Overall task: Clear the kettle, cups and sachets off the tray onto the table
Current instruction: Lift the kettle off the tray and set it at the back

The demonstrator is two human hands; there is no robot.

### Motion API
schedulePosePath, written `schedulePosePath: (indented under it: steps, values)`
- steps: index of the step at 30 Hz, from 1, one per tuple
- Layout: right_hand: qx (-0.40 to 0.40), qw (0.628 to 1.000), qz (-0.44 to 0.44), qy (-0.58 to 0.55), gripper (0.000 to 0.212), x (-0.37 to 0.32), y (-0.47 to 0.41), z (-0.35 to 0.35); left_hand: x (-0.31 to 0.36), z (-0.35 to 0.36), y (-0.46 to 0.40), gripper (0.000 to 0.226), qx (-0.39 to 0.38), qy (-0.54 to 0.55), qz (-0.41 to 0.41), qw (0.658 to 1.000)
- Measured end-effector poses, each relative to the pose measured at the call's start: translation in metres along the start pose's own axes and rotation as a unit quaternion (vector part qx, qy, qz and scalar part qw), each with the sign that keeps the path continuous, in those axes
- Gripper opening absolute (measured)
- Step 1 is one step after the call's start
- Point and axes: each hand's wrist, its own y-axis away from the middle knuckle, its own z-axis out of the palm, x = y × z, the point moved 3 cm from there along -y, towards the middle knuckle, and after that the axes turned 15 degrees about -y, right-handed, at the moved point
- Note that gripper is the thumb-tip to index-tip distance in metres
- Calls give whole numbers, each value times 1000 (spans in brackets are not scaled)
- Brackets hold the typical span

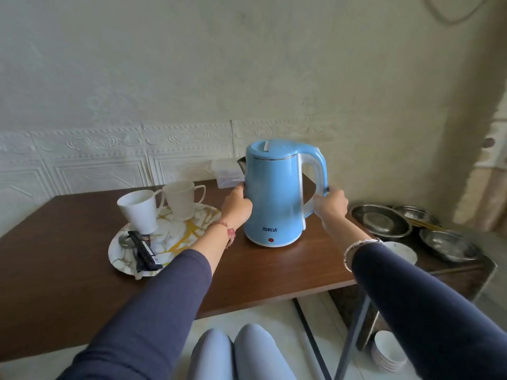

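Brown counter (82, 283) against a pale wall: the blue kettle (274, 198) stands near its right edge, off the tray (189, 231). Left hand (237, 205) cups its body, right hand (330, 205) closed around the handle. Probably heavy, smooth-sided; handle grips best.

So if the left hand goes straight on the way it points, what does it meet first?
The kettle: the left hand already touches its side. Past it, a clear box by the wall, though depth is unclear.

The kettle (274, 193) is hiding most of a clear plastic box (226, 174) behind it; the sachets' (144, 250) print is blurring, unreadable.
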Motion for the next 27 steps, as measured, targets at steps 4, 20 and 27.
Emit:
schedulePosePath:
  steps: [4, 20, 27]
  values:
    - [8, 1000, 11, 4, 32, 12, -3, -4, 3, 11, 1, 65, -12, 3, 1, 1000]
    - [4, 994, -99, -45, 23, 7, 23, -10, 3, 11, 20, 59, -4, 46, 10, 999]
    - [-129, 986, -97, 28, 33, 17, 39, 15, -4, 15, 22, 60, -8, 69, 12, 997]
